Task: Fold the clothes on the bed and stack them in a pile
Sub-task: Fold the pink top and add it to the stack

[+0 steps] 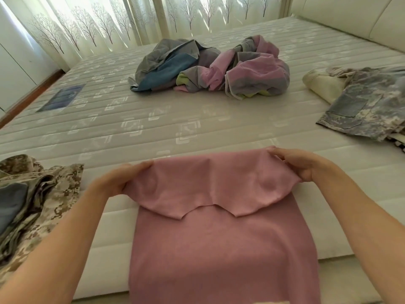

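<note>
A: Where was the pink garment (pixel 223 249)?
B: 6 o'clock, flat on the bed (pixel 153 119), its far edge lifted and doubled back toward the person.
A: Hands?
B: Left hand (pixel 122 181) gripped the far left corner, right hand (pixel 300 165) pinched the far right one. Both grasping cloth.
A: Rest?
B: Tan camo clothes (pixel 43 194) at 9, blue-grey camo garment (pixel 370 108) at 2, crumpled pink-grey heap (pixel 210 69) at 12, by the curtain (pixel 109 20).
</note>
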